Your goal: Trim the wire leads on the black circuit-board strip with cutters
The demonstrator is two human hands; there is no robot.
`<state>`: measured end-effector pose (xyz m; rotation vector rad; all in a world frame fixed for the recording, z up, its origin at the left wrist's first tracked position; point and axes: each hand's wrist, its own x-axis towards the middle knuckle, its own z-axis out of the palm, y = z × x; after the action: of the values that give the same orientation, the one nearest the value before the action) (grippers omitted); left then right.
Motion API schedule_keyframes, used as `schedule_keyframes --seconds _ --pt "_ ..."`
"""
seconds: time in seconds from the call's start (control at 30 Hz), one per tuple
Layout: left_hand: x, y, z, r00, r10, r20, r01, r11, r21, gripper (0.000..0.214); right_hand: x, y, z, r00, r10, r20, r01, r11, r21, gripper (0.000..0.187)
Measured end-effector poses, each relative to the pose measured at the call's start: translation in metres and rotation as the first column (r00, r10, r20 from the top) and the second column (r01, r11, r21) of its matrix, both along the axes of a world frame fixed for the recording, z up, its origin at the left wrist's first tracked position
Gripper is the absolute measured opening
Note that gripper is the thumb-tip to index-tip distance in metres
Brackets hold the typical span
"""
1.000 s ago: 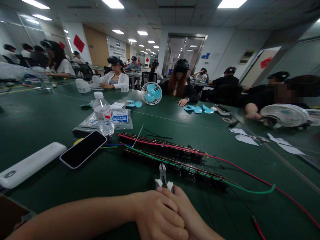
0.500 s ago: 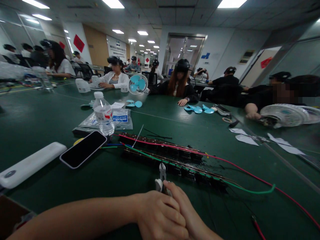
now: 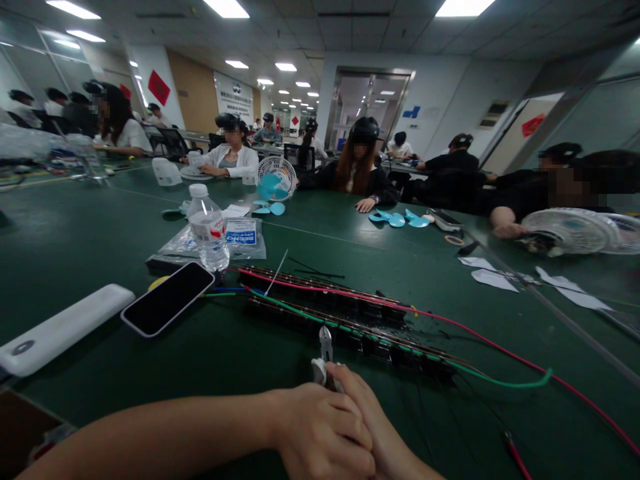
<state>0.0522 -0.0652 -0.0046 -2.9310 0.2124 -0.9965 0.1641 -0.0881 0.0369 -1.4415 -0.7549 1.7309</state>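
Observation:
A pair of cutting pliers (image 3: 326, 343) points away from me, its metal jaws beside the near edge of a long black strip (image 3: 360, 337). My right hand (image 3: 373, 420) is closed around the handles, thumb along the top. Wrapped over them from the left is my left hand (image 3: 323, 430), its fingers pressed against the right hand. Most of the handles are hidden by both hands. A green wire (image 3: 310, 313) runs along the near strip, and a red wire (image 3: 450, 322) along the far strip (image 3: 370, 305). A thin pale cable tie (image 3: 277, 273) sticks up between them.
To the left lie a phone (image 3: 167, 299) and a white elongated device (image 3: 65, 327). A water bottle (image 3: 207, 230) stands behind the phone by a plastic bag (image 3: 173, 243). People sit across the green table (image 3: 125, 220) with fan parts (image 3: 387, 218).
My hands and the pliers stay nearly in place. Across the table, the blue fan blade has shifted lower against its white grille.

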Motion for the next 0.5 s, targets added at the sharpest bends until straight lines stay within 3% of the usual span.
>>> schedule_keyframes --seconds 0.27,0.5 --pt "0.004 -0.001 0.007 0.999 0.021 -0.033 -0.023 0.999 -0.048 0.024 -0.002 -0.002 0.006 1.0 -0.012 0.009 0.012 1.0 -0.011 0.048" --pt "0.001 0.002 -0.004 0.999 -0.007 -0.048 0.008 1.0 0.026 0.018 0.002 -0.002 -0.004 1.0 0.019 0.01 -0.02 0.999 0.046 0.035"
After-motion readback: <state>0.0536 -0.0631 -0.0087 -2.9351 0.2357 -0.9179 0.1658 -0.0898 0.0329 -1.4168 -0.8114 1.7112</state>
